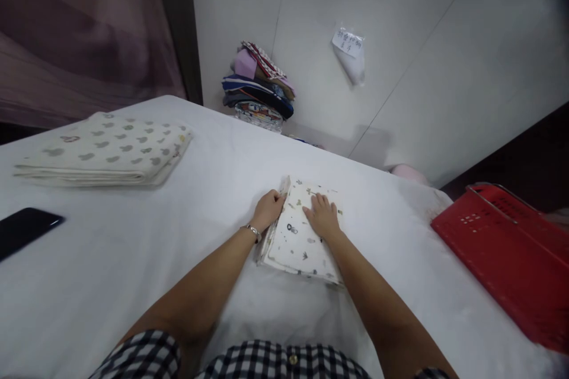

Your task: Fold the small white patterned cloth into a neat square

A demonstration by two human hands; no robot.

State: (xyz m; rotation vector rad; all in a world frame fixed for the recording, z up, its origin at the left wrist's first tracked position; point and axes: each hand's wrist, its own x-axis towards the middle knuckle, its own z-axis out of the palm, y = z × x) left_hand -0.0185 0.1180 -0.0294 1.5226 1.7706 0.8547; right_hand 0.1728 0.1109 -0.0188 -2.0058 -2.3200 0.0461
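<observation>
A white folded cloth [302,237] with small plant and animal prints lies on the white-covered bed in front of me. At its left edge my left hand [268,210] is closed, fingers curled against the folded layers; the fingertips are partly hidden. My right hand [323,217] rests flat on top of the same cloth, fingers spread. Farther left sits a larger folded cloth [115,148], cream with grey-green prints, apart from both hands.
A dark phone [26,230] lies at the left edge. To the right stands a red plastic basket [502,254] with a metal handle. Beyond the bed's far edge is a stack of folded clothes [260,89]. A plastic bag with a written label [350,53] lies on the pale floor.
</observation>
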